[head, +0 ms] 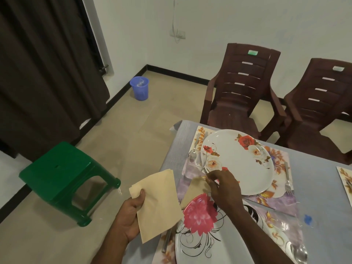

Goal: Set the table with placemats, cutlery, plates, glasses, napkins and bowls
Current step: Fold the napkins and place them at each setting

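My left hand (131, 216) grips a stack of beige napkins (158, 204) over the table's left edge. My right hand (222, 187) pinches a single beige napkin (194, 191) lying on the placemat between two plates. The far white plate (240, 161) has red roses; the near plate (198, 231) has a pink flower. An upturned glass (197, 159) stands just left of the far plate. A fork (288, 180) lies right of the far plate, a knife handle (167, 241) left of the near plate, and a spoon (301, 252) at bottom right.
Floral placemats (282, 157) lie on the grey tablecloth (320, 187); another mat edge (344, 178) shows at far right. Two brown plastic chairs (242, 92) stand behind the table. A green stool (64, 178) and a blue bucket (140, 88) sit on the floor left.
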